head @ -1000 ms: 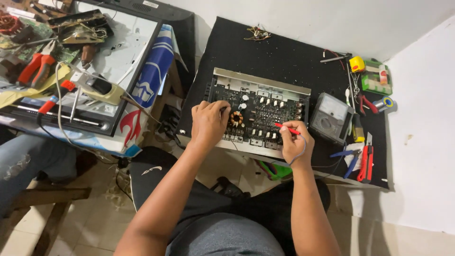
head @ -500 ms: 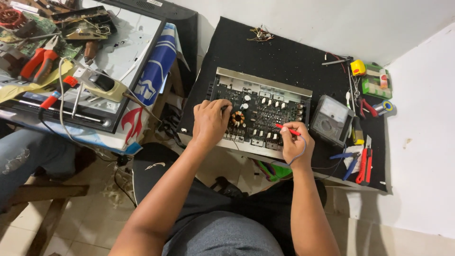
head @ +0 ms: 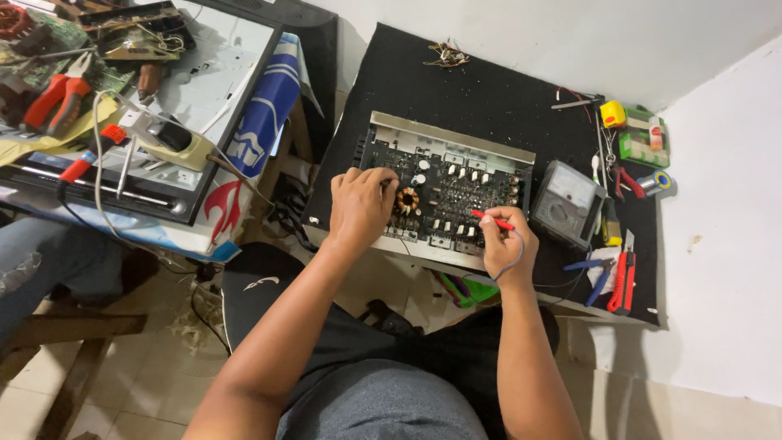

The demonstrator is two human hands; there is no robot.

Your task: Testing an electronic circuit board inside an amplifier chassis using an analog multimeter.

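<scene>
On black table [head: 489, 90] | left hand [head: 358, 208] unmoved, fingers curled onto amplifier board [head: 444, 191] | right hand [head: 507, 248] fingers pinching red probe [head: 491, 218], tip steady | meter [head: 566, 204] beside

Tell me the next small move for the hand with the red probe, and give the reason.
Probably a short slide of the red probe tip to the next point on the circuit board. The right hand holds it low over the board's right half, the left hand rests on the board near the copper coil, and the multimeter lies just right of the board.
</scene>
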